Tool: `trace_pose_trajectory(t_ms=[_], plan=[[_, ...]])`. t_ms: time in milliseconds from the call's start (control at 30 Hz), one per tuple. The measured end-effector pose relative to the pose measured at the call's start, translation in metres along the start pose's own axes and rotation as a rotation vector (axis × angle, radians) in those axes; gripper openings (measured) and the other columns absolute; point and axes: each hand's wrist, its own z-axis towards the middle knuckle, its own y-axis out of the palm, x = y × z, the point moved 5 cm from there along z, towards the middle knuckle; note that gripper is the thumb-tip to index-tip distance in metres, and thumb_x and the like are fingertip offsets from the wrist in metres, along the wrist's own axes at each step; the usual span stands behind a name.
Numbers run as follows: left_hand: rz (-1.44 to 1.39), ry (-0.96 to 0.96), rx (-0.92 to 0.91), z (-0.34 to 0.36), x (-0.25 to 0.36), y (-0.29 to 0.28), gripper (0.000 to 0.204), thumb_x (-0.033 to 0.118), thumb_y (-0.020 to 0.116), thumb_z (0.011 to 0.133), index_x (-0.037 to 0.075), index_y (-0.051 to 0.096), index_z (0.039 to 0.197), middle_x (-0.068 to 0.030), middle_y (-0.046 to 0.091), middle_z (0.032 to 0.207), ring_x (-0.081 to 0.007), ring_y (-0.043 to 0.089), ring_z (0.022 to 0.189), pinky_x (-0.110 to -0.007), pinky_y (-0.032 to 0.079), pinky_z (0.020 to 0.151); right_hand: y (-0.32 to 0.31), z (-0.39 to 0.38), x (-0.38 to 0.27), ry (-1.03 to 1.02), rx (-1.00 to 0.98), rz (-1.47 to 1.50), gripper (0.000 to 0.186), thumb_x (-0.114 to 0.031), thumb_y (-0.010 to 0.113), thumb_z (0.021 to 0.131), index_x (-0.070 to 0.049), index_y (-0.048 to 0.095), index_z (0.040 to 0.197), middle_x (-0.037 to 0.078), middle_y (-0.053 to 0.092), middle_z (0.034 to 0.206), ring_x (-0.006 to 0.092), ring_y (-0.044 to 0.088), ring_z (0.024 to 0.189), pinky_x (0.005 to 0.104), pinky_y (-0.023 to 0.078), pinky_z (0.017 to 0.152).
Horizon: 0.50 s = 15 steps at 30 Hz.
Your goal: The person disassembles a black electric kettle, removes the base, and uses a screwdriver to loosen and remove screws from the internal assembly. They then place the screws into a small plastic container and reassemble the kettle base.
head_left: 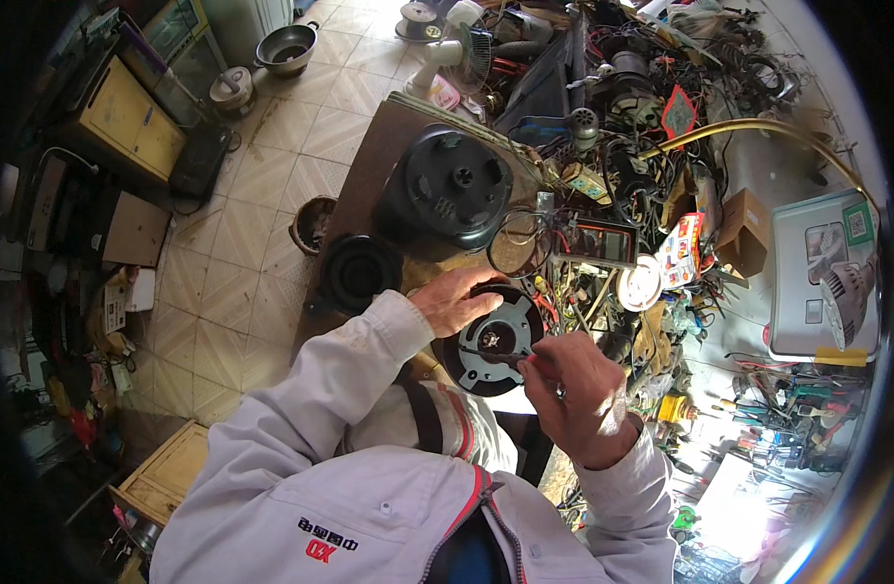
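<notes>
I'm having the disc [511,319] right in front of the torso, its face turned up, between both hands; what is bearing it from below I can't tell. Left grip [452,302] is lying over the disc's upper-left rim, fingers bent round the edge, thumb side toward the face. Right grip [578,397] is closing on the red handle of a slim tool [538,367], coming in from the disc's lower right. Key relation, as I'm judging it: the tool's long axis is running leftward from the right grip, nearly flat across the face, its far end lying just below the hub [492,341]; contact there I'm not making out. The right grip is commanding that line; the left is lying nearer the upper rim. Beyond, the drum [445,195] is standing on the counter [357,200], apart from both grips.
</notes>
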Motion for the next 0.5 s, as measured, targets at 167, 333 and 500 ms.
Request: trace_pose_trajectory(t_ms=[167,333,500], plan=[[-0.038,-0.001,-0.003,-0.001,0.001,0.001,0.041,0.025,0.062,0.103,-0.004,0.059,0.133,-0.0114,0.07,0.117,-0.0153,0.065,0.104,-0.032,0.054,0.092,-0.002,-0.003,-0.008,0.077,0.0,-0.117,0.021,-0.013,0.083,0.085,-0.003,0.066,0.093,0.012,0.066,0.076,0.0285,0.069,0.063,0.0369,0.054,0.055],[-0.048,0.009,0.001,-0.001,0.0,0.0,0.041,0.024,0.062,0.102,-0.004,0.059,0.133,-0.0123,0.07,0.118,-0.0156,0.065,0.105,-0.032,0.053,0.094,-0.001,-0.004,0.014,0.292,0.053,-0.046,0.027,-0.021,0.086,0.084,-0.001,0.068,0.09,0.015,0.07,0.076,0.0298,0.071,0.063,0.0372,0.055,0.055],[0.005,-0.006,0.014,0.0,0.001,0.001,0.042,0.023,0.062,0.102,-0.004,0.059,0.133,-0.0137,0.071,0.119,-0.0173,0.066,0.107,-0.032,0.054,0.095,-0.003,-0.006,0.036,0.46,0.112,0.106,0.024,-0.015,0.084,0.087,0.002,0.067,0.091,0.016,0.071,0.067,0.0185,0.072,0.06,0.0304,0.052,0.055]])
